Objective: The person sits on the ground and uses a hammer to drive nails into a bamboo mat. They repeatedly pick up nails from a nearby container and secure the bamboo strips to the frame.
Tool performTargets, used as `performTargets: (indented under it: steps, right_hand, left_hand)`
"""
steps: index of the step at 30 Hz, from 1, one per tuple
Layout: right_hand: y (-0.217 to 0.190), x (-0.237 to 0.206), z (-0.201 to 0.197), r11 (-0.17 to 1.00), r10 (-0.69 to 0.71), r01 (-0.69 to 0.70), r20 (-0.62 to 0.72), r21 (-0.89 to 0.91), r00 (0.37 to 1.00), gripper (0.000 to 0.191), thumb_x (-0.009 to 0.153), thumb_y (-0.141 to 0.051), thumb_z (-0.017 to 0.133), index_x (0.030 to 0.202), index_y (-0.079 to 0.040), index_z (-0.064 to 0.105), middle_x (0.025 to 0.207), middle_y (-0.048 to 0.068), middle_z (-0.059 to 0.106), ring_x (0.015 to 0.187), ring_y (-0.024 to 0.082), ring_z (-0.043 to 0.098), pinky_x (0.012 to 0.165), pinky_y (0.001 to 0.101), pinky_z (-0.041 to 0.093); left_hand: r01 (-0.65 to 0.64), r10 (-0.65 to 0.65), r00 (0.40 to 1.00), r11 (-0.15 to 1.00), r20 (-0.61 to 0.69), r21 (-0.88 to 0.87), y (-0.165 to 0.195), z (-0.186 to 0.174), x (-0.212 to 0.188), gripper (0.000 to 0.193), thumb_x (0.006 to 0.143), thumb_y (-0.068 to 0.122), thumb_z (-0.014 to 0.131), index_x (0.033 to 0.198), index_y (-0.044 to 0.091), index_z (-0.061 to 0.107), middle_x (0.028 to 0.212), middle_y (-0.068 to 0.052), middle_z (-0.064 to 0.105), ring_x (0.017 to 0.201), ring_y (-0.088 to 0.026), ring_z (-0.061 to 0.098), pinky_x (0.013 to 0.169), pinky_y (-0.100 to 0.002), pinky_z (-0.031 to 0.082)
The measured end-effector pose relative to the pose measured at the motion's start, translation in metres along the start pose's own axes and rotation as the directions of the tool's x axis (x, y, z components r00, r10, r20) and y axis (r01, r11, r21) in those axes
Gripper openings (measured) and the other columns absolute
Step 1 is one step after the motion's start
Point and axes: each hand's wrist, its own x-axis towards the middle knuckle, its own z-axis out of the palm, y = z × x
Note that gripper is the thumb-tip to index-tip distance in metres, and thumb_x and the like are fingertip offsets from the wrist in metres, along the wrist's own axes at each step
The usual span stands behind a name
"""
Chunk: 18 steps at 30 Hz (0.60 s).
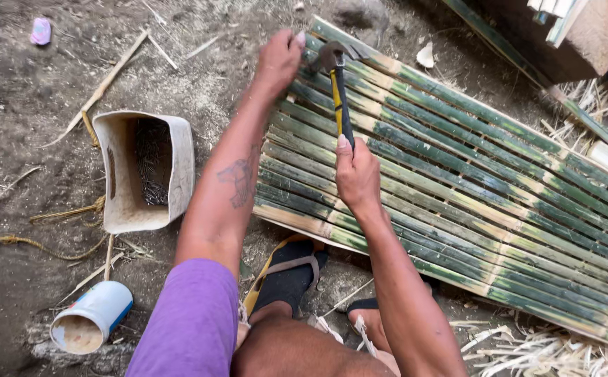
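A panel of split green bamboo slats (471,181) lies on the dirt in front of me. My right hand (357,174) grips the black and yellow handle of a claw hammer (339,91), whose steel head rests over the panel's far left corner. My left hand (278,61) is closed at that same corner, its fingertips pinched right beside the hammer head. Whether it holds a nail is hidden. My sandalled feet (290,276) stand at the panel's near edge.
A cut plastic jug (119,202) holding several dark nails sits on the ground to the left. A white and blue cup (94,315) lies on its side near my left knee. Rope, bamboo sticks and shavings litter the dirt.
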Motion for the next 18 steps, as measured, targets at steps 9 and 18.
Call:
performTargets:
  steps: [9,18]
  right_hand:
    - [-0.024,-0.026,0.001,0.983,-0.161,0.171,-0.133,0.072,0.978,0.037,0.11,-0.033,0.043,0.096,0.0,0.051,0.054,0.009,0.053,0.043,0.022,0.056,0.042,0.0398,0.039]
    - [-0.055,-0.018,0.003,0.982,-0.159,0.175,-0.196,0.065,0.968,0.033,0.108,-0.03,0.046,0.101,0.001,0.053,0.061,0.015,0.059,0.051,0.031,0.061,0.047,0.0451,0.044]
  left_hand:
    - [0.124,-0.112,0.977,0.991,0.182,-0.054,0.004,-0.014,-0.005,0.038,0.103,0.041,0.05,0.1,0.006,0.062,0.096,-0.02,0.071,0.091,-0.039,0.068,0.081,-0.049,0.051]
    - [0.134,-0.114,0.981,0.983,0.156,-0.124,0.004,-0.006,0.001,0.037,0.1,0.042,0.053,0.098,0.007,0.065,0.093,-0.017,0.071,0.088,-0.032,0.068,0.078,-0.046,0.051]
